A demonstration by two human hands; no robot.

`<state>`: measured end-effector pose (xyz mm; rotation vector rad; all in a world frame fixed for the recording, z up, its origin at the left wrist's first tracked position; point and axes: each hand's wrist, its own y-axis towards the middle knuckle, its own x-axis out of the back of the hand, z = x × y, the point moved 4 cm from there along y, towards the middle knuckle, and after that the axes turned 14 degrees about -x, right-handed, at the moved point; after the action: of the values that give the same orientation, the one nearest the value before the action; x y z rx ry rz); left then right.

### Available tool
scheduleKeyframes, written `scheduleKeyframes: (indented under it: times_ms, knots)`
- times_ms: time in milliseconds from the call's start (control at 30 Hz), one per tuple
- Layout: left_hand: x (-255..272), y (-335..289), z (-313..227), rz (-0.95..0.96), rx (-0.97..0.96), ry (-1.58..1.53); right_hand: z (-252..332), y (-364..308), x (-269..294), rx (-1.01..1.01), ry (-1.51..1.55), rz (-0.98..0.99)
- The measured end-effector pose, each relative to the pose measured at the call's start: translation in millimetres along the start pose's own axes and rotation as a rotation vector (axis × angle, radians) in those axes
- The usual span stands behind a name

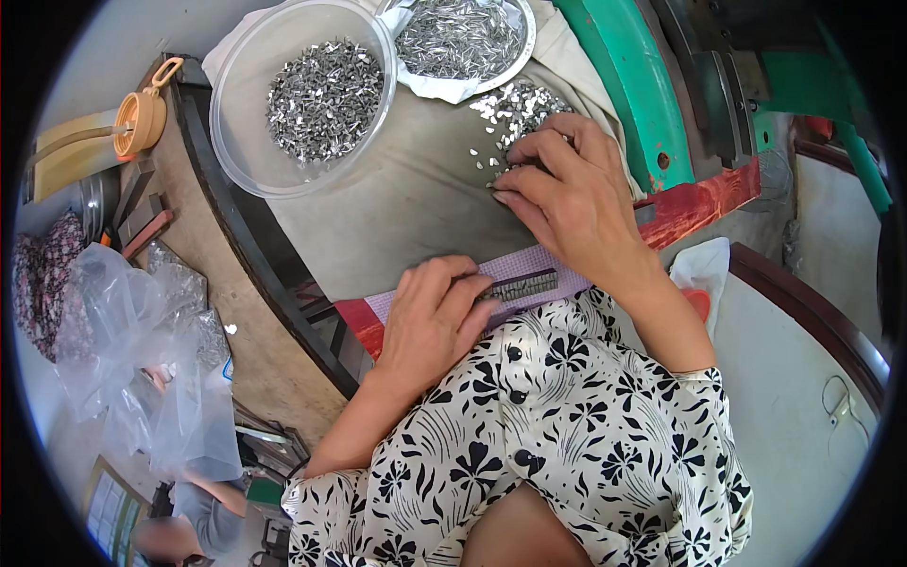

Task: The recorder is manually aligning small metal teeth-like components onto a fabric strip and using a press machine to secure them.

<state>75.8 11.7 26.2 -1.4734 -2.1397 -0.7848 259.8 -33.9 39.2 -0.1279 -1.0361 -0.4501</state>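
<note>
My left hand (pixel 436 307) is closed around one end of a dark narrow strip (pixel 531 283) packed with a row of small metal pieces. That strip lies on a purple checked cloth (pixel 510 263) close to my body; its left end is hidden under my fingers. Farther out, my right hand (pixel 576 198) is bent over the grey cloth, thumb and forefinger pinched on a small metal piece, mostly covered by the fingertips. Just beyond these fingers spreads a loose pile of small shiny metal pieces (pixel 521 109), some scattered singly.
A clear plastic tub (pixel 231 123) of small metal parts stands at the far left, beside a lined round bowl (pixel 458 42) of thin metal pins. Green machine framework (pixel 628 90) borders the right. Plastic bags (pixel 142 350) lie left; another person (pixel 203 524) appears at lower left.
</note>
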Motion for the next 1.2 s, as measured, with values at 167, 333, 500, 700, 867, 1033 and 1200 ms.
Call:
scheduleKeyframes:
  times_ms: [167,333,500,700,867,1033,1200]
  knots:
    - [6.0,9.0,9.6,-0.071,0.027,0.082,3.4,4.6,-4.2,0.019,-0.031,-0.046]
    - [7.7,18.4,13.8,-0.012,-0.007,0.154,0.1,2.8,-5.1,0.025,-0.038,-0.034]
    - [8.4,18.4,14.1,-0.014,-0.042,0.171,-2.5,-13.6,10.5,0.057,0.039,-0.013]
    - [6.7,8.9,4.1,0.001,-0.070,0.040,-8.0,-72.0,15.1,-0.032,0.141,0.132]
    - [-0.6,1.7,-0.7,0.031,-0.087,0.048,-12.2,-92.1,8.2,-0.081,0.113,0.111]
    - [-1.4,3.4,-0.7,0.025,-0.076,0.035,-8.2,-93.3,10.1,-0.083,0.112,0.052]
    - [2.8,1.7,-0.1,0.022,-0.056,0.022,4.7,-84.3,11.5,0.082,-0.069,0.105]
